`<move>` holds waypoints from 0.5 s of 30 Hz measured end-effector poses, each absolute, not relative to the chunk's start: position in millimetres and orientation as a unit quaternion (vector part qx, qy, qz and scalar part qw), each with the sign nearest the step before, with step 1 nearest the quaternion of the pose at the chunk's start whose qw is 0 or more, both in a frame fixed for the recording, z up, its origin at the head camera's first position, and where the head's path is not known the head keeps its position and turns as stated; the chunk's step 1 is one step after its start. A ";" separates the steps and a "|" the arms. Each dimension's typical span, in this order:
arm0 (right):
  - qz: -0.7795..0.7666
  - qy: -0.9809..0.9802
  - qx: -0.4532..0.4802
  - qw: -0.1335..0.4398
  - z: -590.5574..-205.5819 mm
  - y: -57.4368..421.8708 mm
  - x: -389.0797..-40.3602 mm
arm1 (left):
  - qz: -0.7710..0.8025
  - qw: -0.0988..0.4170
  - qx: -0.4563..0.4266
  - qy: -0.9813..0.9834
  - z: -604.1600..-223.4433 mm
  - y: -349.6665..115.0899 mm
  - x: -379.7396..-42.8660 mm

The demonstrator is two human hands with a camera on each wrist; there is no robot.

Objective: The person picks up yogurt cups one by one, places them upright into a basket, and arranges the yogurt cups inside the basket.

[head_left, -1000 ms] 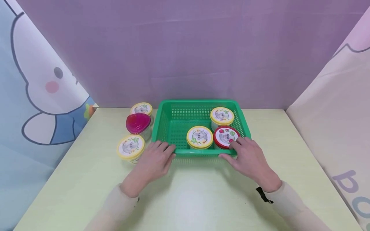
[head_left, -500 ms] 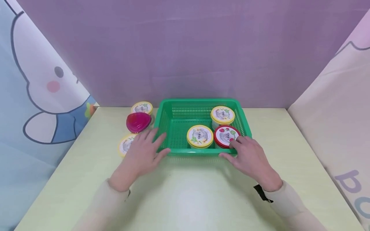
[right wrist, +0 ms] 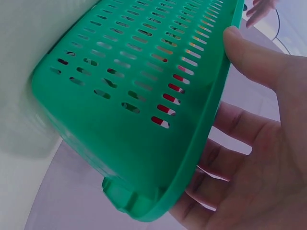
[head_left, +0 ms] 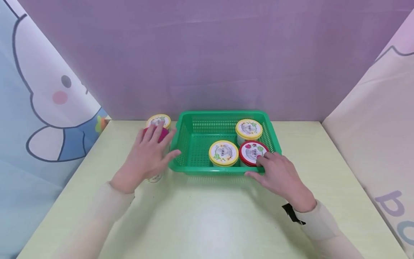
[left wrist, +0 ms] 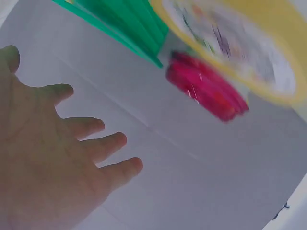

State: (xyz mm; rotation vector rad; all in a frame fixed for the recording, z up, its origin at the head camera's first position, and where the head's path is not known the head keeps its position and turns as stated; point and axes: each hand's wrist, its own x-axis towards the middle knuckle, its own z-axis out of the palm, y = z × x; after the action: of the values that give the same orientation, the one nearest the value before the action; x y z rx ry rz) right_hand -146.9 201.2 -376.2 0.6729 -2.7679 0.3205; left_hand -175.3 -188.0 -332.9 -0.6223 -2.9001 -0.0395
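My left hand (head_left: 143, 158), fingers spread, hovers over the containers left of the green basket (head_left: 223, 170). Beneath it a magenta-lidded container (head_left: 164, 133) and a nearer tub (head_left: 156, 178) are mostly hidden. Behind them stands a yellow-lidded tub (head_left: 158, 119). The left wrist view has that hand (left wrist: 62, 143) apart from the magenta lid (left wrist: 206, 86) and a blurred yellow lid (left wrist: 240, 43). My right hand (head_left: 281, 176) grips the basket's front rim near its right corner; in the right wrist view, the thumb and fingers (right wrist: 235, 122) straddle the rim.
Inside the basket sit two yellow-lidded tubs, one in front (head_left: 224, 153) and one behind (head_left: 249, 129), plus a red-lidded tub (head_left: 252, 153) at the front right. A purple cloth (head_left: 213, 61) hangs behind the pale table (head_left: 210, 219).
My left hand has let go of the basket's front left corner and moved left and away from me, over the containers. The right hand and the basket stay nearly where they were.
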 end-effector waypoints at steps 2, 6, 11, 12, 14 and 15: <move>0.111 -0.956 0.234 0.138 -376.0 201.0 -147.3 | -0.003 0.087 -0.206 -0.975 -327.8 -191.7 -179.9; 0.111 -0.957 0.231 0.134 -375.6 200.9 -147.7 | -0.003 0.089 -0.204 -0.975 -321.3 -198.1 -191.1; 0.109 -0.961 0.225 0.123 -374.7 201.3 -147.3 | -0.020 0.060 -0.179 -0.982 -322.0 -205.9 -210.4; 0.109 -0.961 0.224 0.121 -374.5 201.3 -147.3 | -0.020 0.049 -0.170 -0.984 -323.1 -207.5 -214.7; 0.109 -0.961 0.224 0.119 -374.4 201.3 -147.3 | -0.016 0.028 -0.151 -0.988 -325.6 -210.2 -223.0; 0.109 -0.961 0.223 0.118 -374.3 201.3 -147.3 | -0.014 0.017 -0.142 -0.990 -326.9 -211.4 -227.0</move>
State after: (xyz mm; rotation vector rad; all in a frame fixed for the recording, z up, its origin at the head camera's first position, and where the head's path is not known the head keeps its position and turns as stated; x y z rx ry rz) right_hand -147.3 201.3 -374.3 0.6531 -2.8131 0.3198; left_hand -227.0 -211.4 -326.9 -0.4414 -3.0754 -0.0438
